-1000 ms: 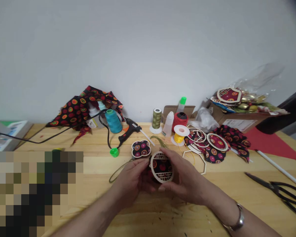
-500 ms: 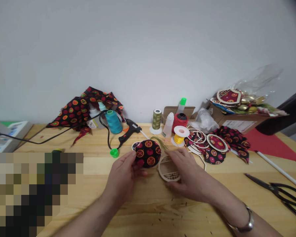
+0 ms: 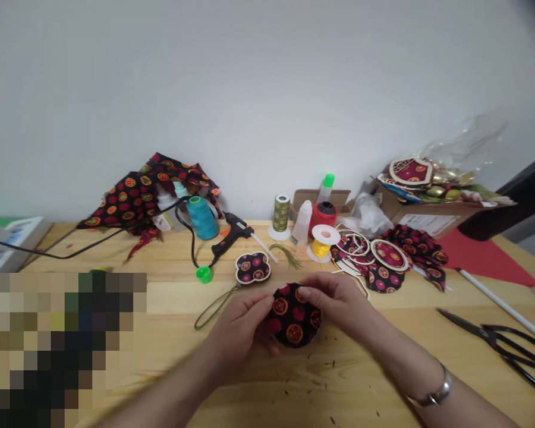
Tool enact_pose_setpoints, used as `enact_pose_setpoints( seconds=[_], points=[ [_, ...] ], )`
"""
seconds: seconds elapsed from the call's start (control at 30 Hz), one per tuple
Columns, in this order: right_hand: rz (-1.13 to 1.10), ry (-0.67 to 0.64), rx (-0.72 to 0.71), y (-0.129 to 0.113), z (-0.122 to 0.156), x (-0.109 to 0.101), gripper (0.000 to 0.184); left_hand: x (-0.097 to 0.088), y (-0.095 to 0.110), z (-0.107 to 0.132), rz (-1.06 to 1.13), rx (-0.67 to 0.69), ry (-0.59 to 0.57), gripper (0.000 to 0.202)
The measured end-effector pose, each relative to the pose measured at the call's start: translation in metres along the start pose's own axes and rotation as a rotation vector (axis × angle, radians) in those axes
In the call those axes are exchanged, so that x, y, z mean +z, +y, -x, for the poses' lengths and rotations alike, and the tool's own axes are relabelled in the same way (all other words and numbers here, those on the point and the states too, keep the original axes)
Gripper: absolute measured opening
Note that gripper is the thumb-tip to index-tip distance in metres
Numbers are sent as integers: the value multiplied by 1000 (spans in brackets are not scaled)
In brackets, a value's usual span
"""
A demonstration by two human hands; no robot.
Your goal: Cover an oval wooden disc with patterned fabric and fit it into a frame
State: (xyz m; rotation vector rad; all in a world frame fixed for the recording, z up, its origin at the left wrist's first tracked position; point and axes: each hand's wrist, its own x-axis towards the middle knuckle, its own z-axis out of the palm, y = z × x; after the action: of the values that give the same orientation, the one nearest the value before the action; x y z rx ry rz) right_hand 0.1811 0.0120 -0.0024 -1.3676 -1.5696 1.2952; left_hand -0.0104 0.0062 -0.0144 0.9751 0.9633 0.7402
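A round piece of black fabric (image 3: 295, 324) with red and orange circles is held between my two hands above the table. My left hand (image 3: 243, 324) pinches its left edge, thumb on top and fingers underneath. At the upper right edge, my right hand (image 3: 341, 303) has its thumb pressed on the cloth. A thin pale rim shows along the disc's lower edge; the round wooden frame is otherwise hidden beneath or behind it. Just beyond lies a flower-shaped, fabric-covered piece (image 3: 253, 268) with a wooden border and a green cord loop (image 3: 214, 308).
A black glue gun (image 3: 232, 235), teal thread cone (image 3: 203, 218), yellow spool (image 3: 324, 242) and green cap (image 3: 204, 274) stand beyond my hands. Fabric and wooden frames (image 3: 389, 255) pile at right, near black scissors (image 3: 490, 336). A cardboard box (image 3: 428, 217) sits behind.
The fabric disc has moved right and nearer, over where the openwork wooden frame was. My right hand now grips the disc too. The flower-shaped piece and its cord have come into view.
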Motion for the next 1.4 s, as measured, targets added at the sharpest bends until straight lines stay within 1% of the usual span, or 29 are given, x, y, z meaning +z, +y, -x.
enact_pose_setpoints(
  seconds=[0.1,0.23,0.33,0.4,0.47,0.57,0.6,0.7,0.8,0.9,1.0,1.13,1.3,1.4],
  points=[
    [6,23,54,0,0,7,20,-1,-3,0,-5,-7,-25,28],
    [11,20,74,-2,1,8,19,-1,-5,1,32,18,-34,34],
    [27,-7,62,-2,1,9,20,-1,-2,3,-48,13,-75,28],
    [35,-25,39,-1,1,10,21,0,0,3,-112,21,-71,25],
    [41,-29,20,2,1,10,25,1,1,4,-153,31,-51,24],
    [29,2,20,6,1,9,37,1,1,4,-182,22,-17,24],
    [16,5,20,7,1,9,38,1,1,4,-187,18,-9,24],
    [-29,-41,9,6,2,9,29,2,1,5,-211,27,-2,24],
    [-27,-74,-9,7,3,12,27,2,2,6,-246,42,-27,25],
    [44,-42,-26,8,4,15,23,4,4,6,-300,39,-37,25],
    [92,-4,-29,9,5,17,23,5,6,7,-337,67,-49,23],
    [82,11,-25,8,3,15,27,4,4,8,-302,54,-51,22],
    [-100,1,76,6,-1,10,45,-1,2,4,-192,27,24,23],
    [-103,6,90,3,-1,8,43,-2,3,2,-118,-1,54,22]
  ],
)
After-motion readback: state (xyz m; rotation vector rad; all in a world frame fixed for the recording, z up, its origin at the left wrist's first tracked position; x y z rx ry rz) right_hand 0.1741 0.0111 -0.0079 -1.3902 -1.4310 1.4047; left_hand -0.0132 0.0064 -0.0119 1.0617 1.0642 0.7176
